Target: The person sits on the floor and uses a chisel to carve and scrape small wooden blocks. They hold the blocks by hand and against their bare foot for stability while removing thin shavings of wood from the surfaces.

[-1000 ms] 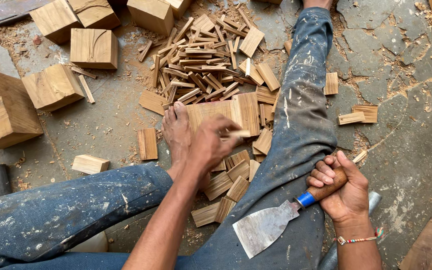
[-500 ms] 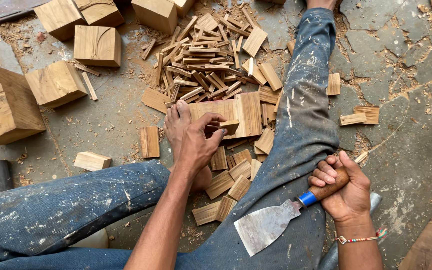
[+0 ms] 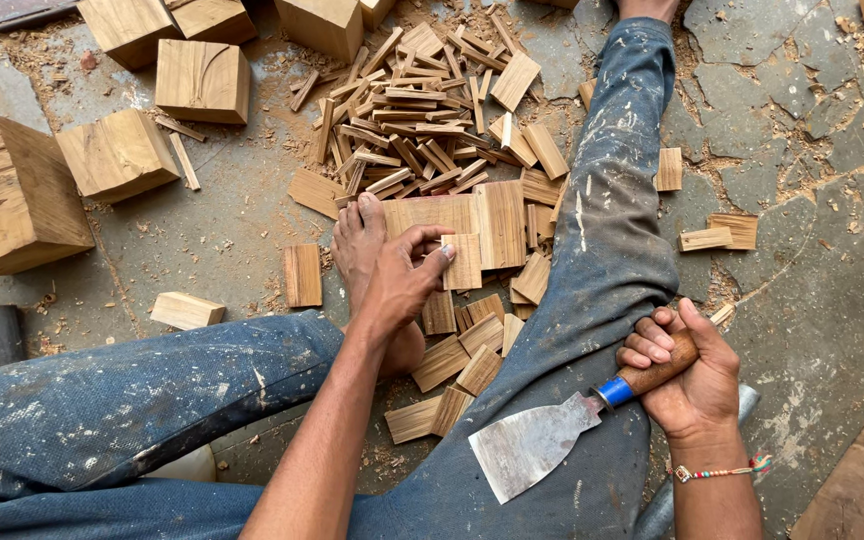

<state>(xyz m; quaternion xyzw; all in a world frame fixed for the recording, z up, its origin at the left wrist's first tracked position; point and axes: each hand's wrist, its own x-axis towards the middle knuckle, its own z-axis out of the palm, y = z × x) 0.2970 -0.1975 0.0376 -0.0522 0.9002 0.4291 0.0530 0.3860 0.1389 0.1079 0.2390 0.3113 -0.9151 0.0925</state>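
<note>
My left hand point(image 3: 397, 285) reaches down beside my bare foot point(image 3: 357, 240) and pinches a small flat wood piece point(image 3: 466, 264) between thumb and fingers. That piece leans against a wider flat wood slab point(image 3: 497, 218) standing by my right leg. On my right thigh rests my right hand point(image 3: 694, 378), closed around the wooden, blue-banded handle of a broad metal chopping blade point(image 3: 532, 448). The blade points down and left across the jeans.
A heap of thin split wood sticks point(image 3: 422, 120) lies beyond the slab. Chunky wood blocks point(image 3: 202, 80) point(image 3: 117, 155) point(image 3: 12, 195) stand at upper left. Short flat offcuts point(image 3: 452, 360) litter the stone floor between my legs, with more offcuts point(image 3: 712, 235) to the right.
My left hand has dropped from above the slab and shifted slightly right, closing its fingers on the small flat piece. The right hand and blade have stayed put.
</note>
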